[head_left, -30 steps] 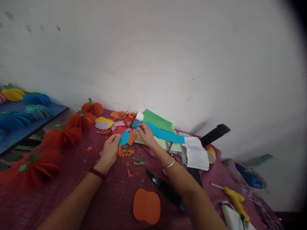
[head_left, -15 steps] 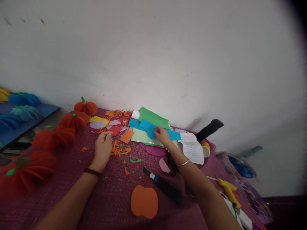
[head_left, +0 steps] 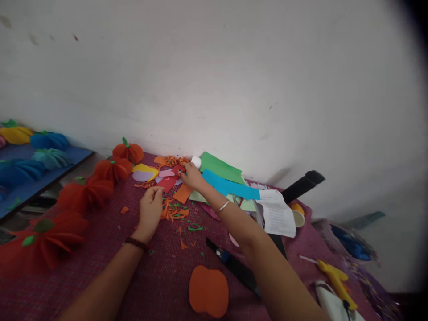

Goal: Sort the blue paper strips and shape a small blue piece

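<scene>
My left hand (head_left: 151, 208) hovers over the purple woven cloth (head_left: 160, 285), thumb and fingertips pinched together; whatever they hold is too small to make out. In front of it lie a red paper piece (head_left: 166, 184) and pink paper (head_left: 166, 173). My right hand (head_left: 194, 176) reaches across to the paper pile, fingers apart at the red and orange scraps. Beneath and beside it are an orange paper rectangle (head_left: 183, 193) and a long blue paper strip (head_left: 230, 185). Nearer me rests a folded orange pumpkin-shaped paper (head_left: 208, 291), beside a black utility knife (head_left: 236, 267) with its blade out.
Red-orange paper pumpkins (head_left: 85, 195) line the left side. Blue and yellow ones stand on a blue table (head_left: 78, 156). Green sheets (head_left: 220, 167), a printed paper (head_left: 277, 214), a black roll (head_left: 302, 185) and a yellow glue gun (head_left: 337, 283) lie to the right.
My right hand has moved left from the blue paper to the scrap pile. The small blue pieces and blue circle no longer show. My left hand keeps its pinch; the view has shifted slightly.
</scene>
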### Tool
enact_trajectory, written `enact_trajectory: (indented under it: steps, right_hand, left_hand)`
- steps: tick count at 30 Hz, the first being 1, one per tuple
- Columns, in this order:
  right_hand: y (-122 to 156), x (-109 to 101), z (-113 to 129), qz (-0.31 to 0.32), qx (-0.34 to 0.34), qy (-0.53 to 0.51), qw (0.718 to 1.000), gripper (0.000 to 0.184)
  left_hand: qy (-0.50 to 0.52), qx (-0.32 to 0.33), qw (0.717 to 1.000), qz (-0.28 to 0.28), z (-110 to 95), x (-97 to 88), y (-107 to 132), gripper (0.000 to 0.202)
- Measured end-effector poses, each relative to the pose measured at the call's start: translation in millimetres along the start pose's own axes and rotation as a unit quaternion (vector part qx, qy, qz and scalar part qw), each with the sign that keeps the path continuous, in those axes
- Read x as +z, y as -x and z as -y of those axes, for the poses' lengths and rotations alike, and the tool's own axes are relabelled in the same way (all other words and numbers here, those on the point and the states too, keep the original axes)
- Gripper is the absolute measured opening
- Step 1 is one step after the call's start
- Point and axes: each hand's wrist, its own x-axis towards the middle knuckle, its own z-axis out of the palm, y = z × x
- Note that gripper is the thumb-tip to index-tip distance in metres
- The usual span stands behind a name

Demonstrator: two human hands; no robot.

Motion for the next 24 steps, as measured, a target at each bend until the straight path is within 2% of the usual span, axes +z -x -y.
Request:
enact_trajectory:
  steps: [6, 11, 13, 17, 19, 21, 24]
  right_hand:
    - [-53.8, 13.6, 17.2, -0.011, 0.041, 0.062, 0.997, 0.033]
    - [-78.5, 30.3, 28.8, -0.021, 0.15, 0.075, 0.986, 0.054]
    - [-83.4, 37.1, 33.4, -0.026, 0.173, 0.077, 0.982, 0.058]
    - [-87.8, 51.1, 40.3, -0.035, 0.129, 0.09, 0.987, 0.055]
    - [-88.3, 57.0, 40.5, -0.033, 0.097, 0.106, 0.989, 0.045]
    - [-88.2, 60.7, 37.3, -0.024, 0.078, 0.108, 0.991, 0.033]
    - [-87.9, 60.7, 28.5, -0.009, 0.068, 0.087, 0.994, 0.034]
  left_hand:
    - [-0.004, 0.006, 1.0, 0.019, 1.2, 2.7, 1.5, 0.023]
    - [0.006, 0.003, 0.999, 0.033, -2.3, 3.2, 4.5, 0.021]
    - [0.006, 0.001, 0.999, 0.037, -3.9, 3.8, 5.2, 0.019]
    - [-0.007, 0.009, 0.999, 0.044, -4.0, 4.5, 5.4, 0.017]
    - [-0.015, 0.014, 0.999, 0.047, -3.3, 4.1, 5.4, 0.018]
    - [-0.019, 0.02, 0.998, 0.048, -3.0, 3.6, 5.6, 0.018]
    - [-0.015, 0.019, 0.998, 0.049, -3.1, 3.3, 5.8, 0.018]
